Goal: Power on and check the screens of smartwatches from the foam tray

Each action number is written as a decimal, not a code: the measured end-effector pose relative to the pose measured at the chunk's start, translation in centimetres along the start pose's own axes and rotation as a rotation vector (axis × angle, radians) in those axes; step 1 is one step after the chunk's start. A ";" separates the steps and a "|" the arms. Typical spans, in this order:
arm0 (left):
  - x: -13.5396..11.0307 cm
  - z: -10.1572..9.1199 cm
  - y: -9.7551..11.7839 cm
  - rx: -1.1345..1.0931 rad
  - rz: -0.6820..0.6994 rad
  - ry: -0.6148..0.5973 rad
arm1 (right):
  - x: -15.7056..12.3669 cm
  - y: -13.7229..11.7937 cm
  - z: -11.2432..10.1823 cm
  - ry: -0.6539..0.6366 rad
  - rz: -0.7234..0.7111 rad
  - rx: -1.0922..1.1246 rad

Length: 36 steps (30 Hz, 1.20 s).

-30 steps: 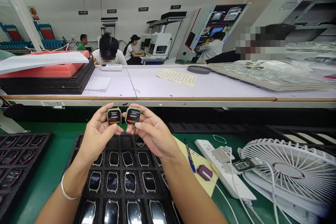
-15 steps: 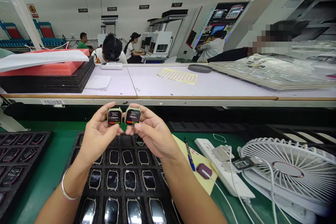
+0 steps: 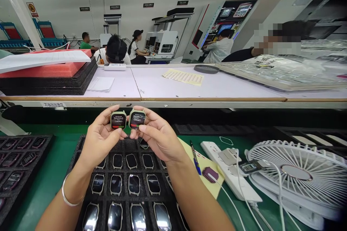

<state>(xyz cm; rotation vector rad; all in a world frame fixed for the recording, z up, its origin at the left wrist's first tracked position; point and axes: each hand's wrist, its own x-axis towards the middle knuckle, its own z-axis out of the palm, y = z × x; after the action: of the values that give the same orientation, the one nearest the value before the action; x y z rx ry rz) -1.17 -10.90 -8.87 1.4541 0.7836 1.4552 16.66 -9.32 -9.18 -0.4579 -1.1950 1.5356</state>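
Note:
My left hand (image 3: 101, 139) pinches a green-cased smartwatch (image 3: 118, 119) without a strap, its lit screen facing me. A second green smartwatch (image 3: 137, 118) is held in my right hand (image 3: 159, 137), thumb at its lower right corner. Both screens show small white text, a grey button and a red and green strip at the bottom. The two watches are side by side, close together. Below them lies a black foam tray (image 3: 125, 169) with rows of dark-screened watches in its compartments. My forearms hide parts of the tray.
Left stands another foam tray (image 3: 46, 151) of watches. On the right are a pen (image 3: 195, 158), a purple case on a cable (image 3: 210, 175), a white power strip (image 3: 233, 177) and a white fan (image 3: 292, 173). A shelf (image 3: 151, 92) crosses ahead; several people work beyond.
The text on both watch screens has changed to more lines. My hands keep their hold and barely move. The person at the far right has shifted an arm slightly.

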 end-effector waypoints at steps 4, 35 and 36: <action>0.0 0.2 0.0 0.020 -0.010 0.021 | 0.0 0.0 0.1 0.014 0.006 -0.025; 0.2 0.8 -0.9 -0.010 0.009 0.099 | 0.2 0.9 0.2 0.030 -0.027 -0.064; 0.2 0.8 -0.9 -0.018 0.007 0.098 | 0.3 0.9 0.2 0.044 -0.028 -0.070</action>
<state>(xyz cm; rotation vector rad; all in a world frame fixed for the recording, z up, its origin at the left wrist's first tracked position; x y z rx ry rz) -0.18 -10.48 -9.55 1.3814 0.8239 1.5445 15.94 -9.04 -9.82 -0.5171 -1.2191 1.4562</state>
